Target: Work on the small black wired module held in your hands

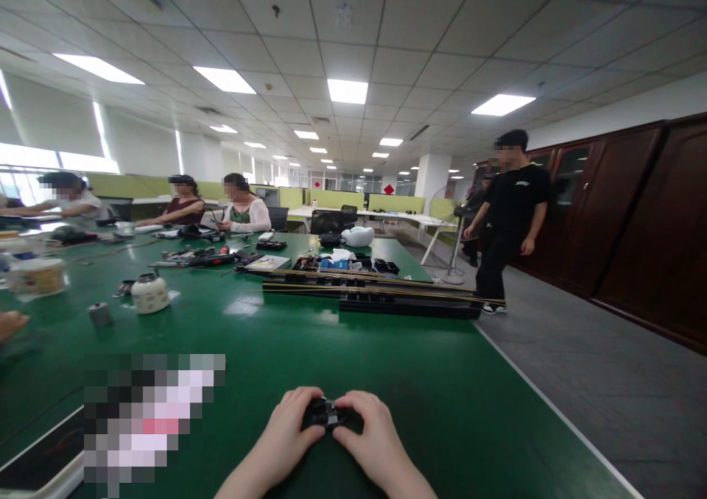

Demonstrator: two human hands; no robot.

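Between my two hands, low over the green table [265, 366], is a small black part with a silvery metal piece [330, 413] in its middle; its exact kind is too small to make out. My left hand [290, 425] is closed on its left end, thumb below and fingers above. On the right end, my right hand [371, 425] grips in the same way. Fingers cover both ends of the part.
Beyond my hands lie long black rails [409, 306] with thin brass-coloured rods. A white jar [150, 293], a grey cylinder [100, 314] and a white-edged tray [60, 477] are on the left. Several people sit across the table; one person [513, 212] stands at right.
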